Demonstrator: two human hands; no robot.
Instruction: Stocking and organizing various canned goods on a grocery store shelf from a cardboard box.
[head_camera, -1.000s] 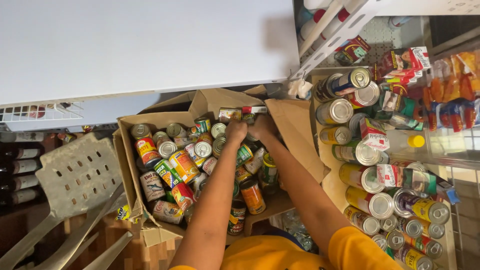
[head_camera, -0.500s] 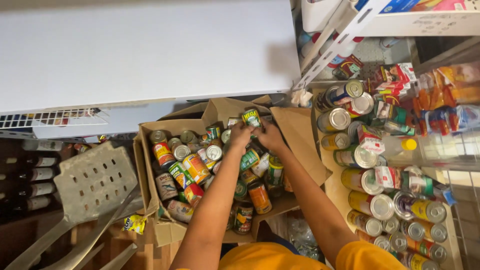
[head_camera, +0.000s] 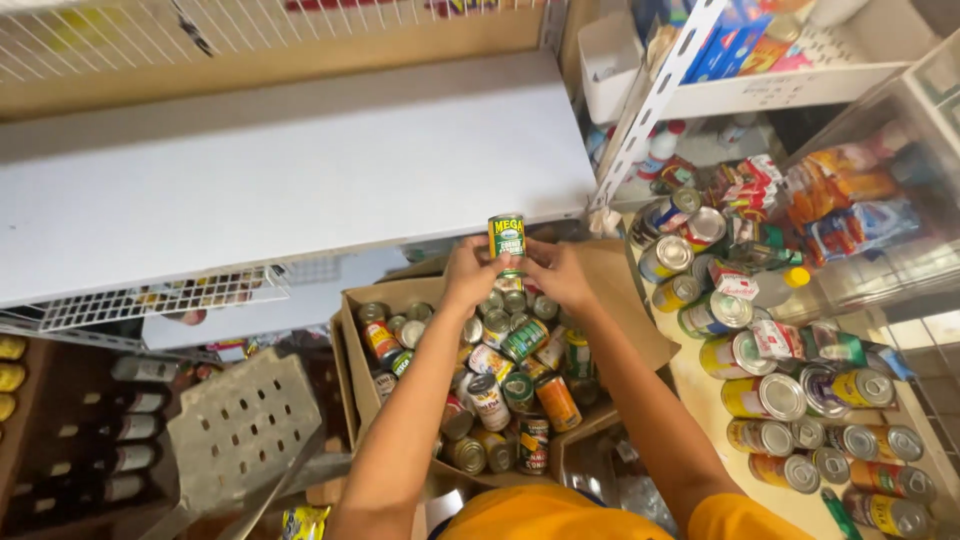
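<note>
Both the left hand (head_camera: 470, 272) and the right hand (head_camera: 556, 275) grip a small green can (head_camera: 507, 237) upright, raised above the far edge of the can-filled cardboard box (head_camera: 352, 340).

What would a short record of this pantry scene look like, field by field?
Left hand: left hand grips the lower cans of a small stack
Right hand: right hand steadies the same stack
Held: green can on top, upright
Below: cardboard box full of mixed cans
Ahead: white shelf
Right side: cans lying on a side shelf
Lower left: grey crate
</note>
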